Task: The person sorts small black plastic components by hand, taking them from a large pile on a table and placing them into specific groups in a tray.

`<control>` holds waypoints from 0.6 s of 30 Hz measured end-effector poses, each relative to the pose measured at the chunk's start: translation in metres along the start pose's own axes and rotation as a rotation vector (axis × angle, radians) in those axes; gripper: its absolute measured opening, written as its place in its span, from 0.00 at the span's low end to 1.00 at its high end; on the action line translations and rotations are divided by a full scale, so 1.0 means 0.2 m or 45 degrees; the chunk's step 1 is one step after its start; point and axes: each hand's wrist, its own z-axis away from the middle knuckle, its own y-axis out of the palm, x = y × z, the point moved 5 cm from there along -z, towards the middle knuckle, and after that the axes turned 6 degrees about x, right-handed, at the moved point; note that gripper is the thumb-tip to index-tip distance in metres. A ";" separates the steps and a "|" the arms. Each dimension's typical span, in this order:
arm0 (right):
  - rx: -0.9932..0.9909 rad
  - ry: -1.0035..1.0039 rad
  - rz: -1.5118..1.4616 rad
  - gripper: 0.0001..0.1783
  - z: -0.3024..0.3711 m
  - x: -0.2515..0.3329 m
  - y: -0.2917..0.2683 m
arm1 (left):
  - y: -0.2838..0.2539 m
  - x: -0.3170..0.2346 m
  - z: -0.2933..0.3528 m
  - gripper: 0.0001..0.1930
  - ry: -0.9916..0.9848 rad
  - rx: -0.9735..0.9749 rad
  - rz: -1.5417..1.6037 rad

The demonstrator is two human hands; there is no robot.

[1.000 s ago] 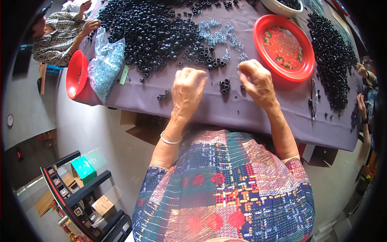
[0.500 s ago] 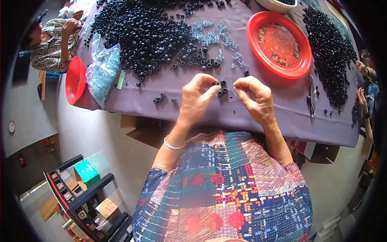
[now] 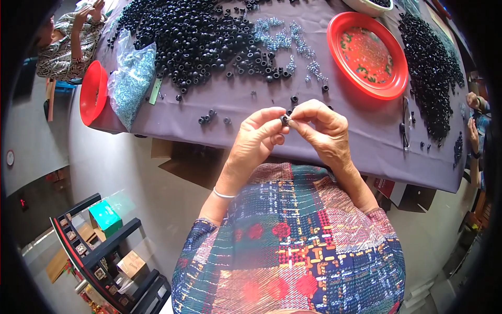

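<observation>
Just above the table's near edge, my left hand [image 3: 256, 137] pinches a small black hollow cap [image 3: 285, 120] between thumb and fingertips. My right hand [image 3: 328, 133] meets it there, thumb and forefinger pressed together at the cap's opening. Whatever those right fingertips hold is too small to make out. A loose black cap [image 3: 294, 99] lies just beyond the hands, and others close by are partly hidden behind my fingers. Farther back spreads a big heap of black caps [image 3: 201, 47], with small shiny silver pieces [image 3: 269, 35] scattered at its right side.
A red round tray [image 3: 336, 62] lies to the right, beside a pile of small black parts [image 3: 431, 78]. Eyeglasses [image 3: 405, 123] rest near it. On the left are a clear bag of silvery pieces [image 3: 130, 78] and a red bowl [image 3: 93, 99]. Other people sit at both sides.
My hands have come together; they were apart, with several black caps on the cloth between them. The right fingertips now touch the black cap in my left hand.
</observation>
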 end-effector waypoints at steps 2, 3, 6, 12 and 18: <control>0.054 -0.138 0.062 0.06 -0.01 0.01 0.02 | 0.00 0.01 0.01 0.12 0.002 -0.029 -0.033; 0.059 -0.134 0.065 0.06 -0.01 0.01 0.03 | 0.00 0.01 0.01 0.11 0.009 -0.012 -0.020; 0.077 -0.108 0.146 0.06 0.00 0.02 0.04 | -0.01 0.01 0.03 0.10 0.019 0.005 0.008; 0.063 -0.083 0.217 0.06 0.01 -0.01 0.04 | -0.03 0.03 0.04 0.09 0.015 0.027 0.004; 0.184 0.014 0.119 0.06 0.00 -0.04 0.05 | -0.05 0.04 0.04 0.10 -0.010 0.096 0.050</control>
